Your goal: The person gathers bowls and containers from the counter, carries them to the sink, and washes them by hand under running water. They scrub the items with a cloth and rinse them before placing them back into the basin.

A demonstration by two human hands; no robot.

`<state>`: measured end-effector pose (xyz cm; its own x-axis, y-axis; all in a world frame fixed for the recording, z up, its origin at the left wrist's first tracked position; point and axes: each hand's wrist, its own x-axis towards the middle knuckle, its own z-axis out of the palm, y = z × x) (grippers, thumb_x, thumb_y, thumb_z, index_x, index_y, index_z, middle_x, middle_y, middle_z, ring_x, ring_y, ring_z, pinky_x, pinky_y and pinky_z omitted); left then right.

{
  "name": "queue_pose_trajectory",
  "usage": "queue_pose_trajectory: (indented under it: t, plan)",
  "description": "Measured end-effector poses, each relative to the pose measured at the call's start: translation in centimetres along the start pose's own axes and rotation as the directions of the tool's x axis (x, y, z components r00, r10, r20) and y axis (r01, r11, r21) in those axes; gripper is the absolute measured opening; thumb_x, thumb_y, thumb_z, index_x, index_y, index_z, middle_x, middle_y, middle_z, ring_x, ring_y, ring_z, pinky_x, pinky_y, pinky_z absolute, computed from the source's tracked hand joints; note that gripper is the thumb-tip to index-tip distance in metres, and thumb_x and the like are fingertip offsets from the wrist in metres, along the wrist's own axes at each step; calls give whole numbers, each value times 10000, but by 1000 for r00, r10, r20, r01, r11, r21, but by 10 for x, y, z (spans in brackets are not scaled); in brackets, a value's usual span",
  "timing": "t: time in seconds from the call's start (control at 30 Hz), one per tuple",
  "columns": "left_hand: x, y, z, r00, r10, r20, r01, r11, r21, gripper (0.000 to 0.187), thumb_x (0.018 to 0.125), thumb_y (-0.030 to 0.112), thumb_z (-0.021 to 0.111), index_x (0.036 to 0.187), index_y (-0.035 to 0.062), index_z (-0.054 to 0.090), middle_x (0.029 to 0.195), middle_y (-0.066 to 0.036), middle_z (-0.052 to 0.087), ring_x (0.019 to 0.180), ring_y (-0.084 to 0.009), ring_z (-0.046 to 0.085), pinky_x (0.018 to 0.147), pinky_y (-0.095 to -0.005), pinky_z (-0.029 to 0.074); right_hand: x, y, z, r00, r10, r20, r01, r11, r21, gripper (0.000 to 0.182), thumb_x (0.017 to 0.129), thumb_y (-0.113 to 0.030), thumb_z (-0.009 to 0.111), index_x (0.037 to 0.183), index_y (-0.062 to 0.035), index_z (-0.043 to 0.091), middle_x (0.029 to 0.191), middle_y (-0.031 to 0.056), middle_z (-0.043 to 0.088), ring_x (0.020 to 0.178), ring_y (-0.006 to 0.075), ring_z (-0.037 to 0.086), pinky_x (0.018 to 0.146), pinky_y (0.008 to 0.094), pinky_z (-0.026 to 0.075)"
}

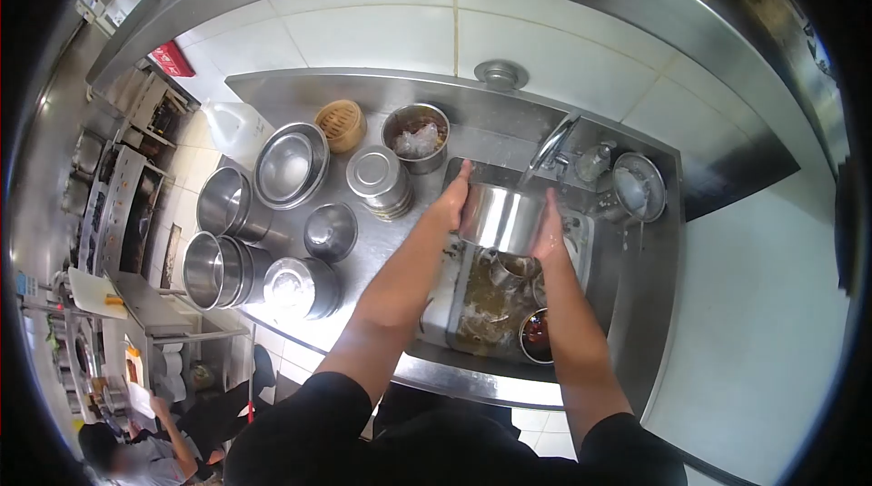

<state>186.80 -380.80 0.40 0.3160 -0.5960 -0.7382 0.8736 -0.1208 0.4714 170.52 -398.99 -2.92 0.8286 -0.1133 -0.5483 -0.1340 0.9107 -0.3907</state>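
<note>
A shiny stainless steel pot (pixel 501 218) is tilted under the faucet (pixel 554 143), held between both palms. My left hand (pixel 454 199) grips its left side, fingers partly hidden behind the wall. On the opposite side my right hand (pixel 549 232) presses against the metal. The pot's inside is turned away from me. Below it, a tub of murky brown water (pixel 481 309) sits in the sink, with metal containers partly under the surface. A small round container with dark red contents (pixel 536 337) stands at the tub's right edge, close to my right forearm.
Left on the steel counter stand stacked pots (pixel 211 270), wide bowls (pixel 289 168), an upturned bowl (pixel 331 232), a bamboo steamer (pixel 341 124) and a pot holding a plastic bag (pixel 418 136). A strainer (pixel 638 186) sits at right. Another person (pixel 173 445) is at lower left.
</note>
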Motion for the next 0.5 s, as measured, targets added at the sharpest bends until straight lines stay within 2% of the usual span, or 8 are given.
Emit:
queue_pose_trajectory:
  t: [0.13,0.2,0.27,0.3,0.37,0.4,0.47,0.5]
  plan:
    - [-38,27,9,975,221,2,-219,965,145,601,1004,633,502,1142,87,713,1138,-89,720,1007,-213,651,894,-398,523,12,-10,-21,929,305,207,-210,899,-384,440,995,-370,621,1304,-56,623,1269,168,662,1110,338,668,895,541,545]
    - [-41,43,9,951,301,68,-295,823,486,429,987,471,606,1123,80,717,1071,-69,722,976,-186,655,881,-360,518,-20,-19,31,965,261,42,-177,756,-630,404,982,-256,619,1305,-13,609,1226,184,686,1088,389,682,883,561,549]
    - [-77,60,38,921,331,208,-362,524,770,378,965,371,666,1204,80,691,1105,-58,705,1052,-167,640,894,-346,506,-13,-28,60,989,124,-83,-132,466,-875,416,972,-247,628,1295,15,611,1162,197,711,1081,409,684,884,558,554]
    - [-61,59,35,813,427,397,-516,209,831,325,848,338,758,991,51,709,961,-71,736,910,-238,693,837,-403,536,-1,-33,71,999,34,29,22,178,-984,429,971,-255,632,1287,35,605,1129,214,712,1059,389,695,851,523,564]
    - [-60,56,58,793,444,417,-403,-130,906,367,807,331,772,1016,41,694,1011,-129,731,964,-294,693,855,-411,533,18,-42,90,951,-22,309,267,-447,-854,462,969,-271,640,1271,75,594,1062,248,714,1014,348,717,786,453,583]
    - [-58,54,66,784,449,429,-323,-295,899,391,786,328,780,1029,36,687,1037,-158,729,992,-322,693,863,-415,532,22,-40,88,925,-47,376,316,-450,-835,457,968,-286,640,1245,76,609,1034,257,714,993,337,722,772,447,579]
    - [-61,54,64,753,499,428,-287,-336,897,325,759,260,748,1003,53,689,1013,-186,728,999,-403,682,870,-471,536,29,-39,82,860,-97,502,407,-462,-788,455,965,-315,641,1194,78,640,976,275,712,952,316,732,745,437,570]
    - [-71,56,58,757,512,406,-251,-345,904,312,760,238,734,1013,60,693,1015,-187,729,1007,-403,684,872,-476,537,10,-40,88,934,-155,322,247,-371,-895,432,962,-326,640,1174,50,660,977,261,718,951,324,729,773,446,566]
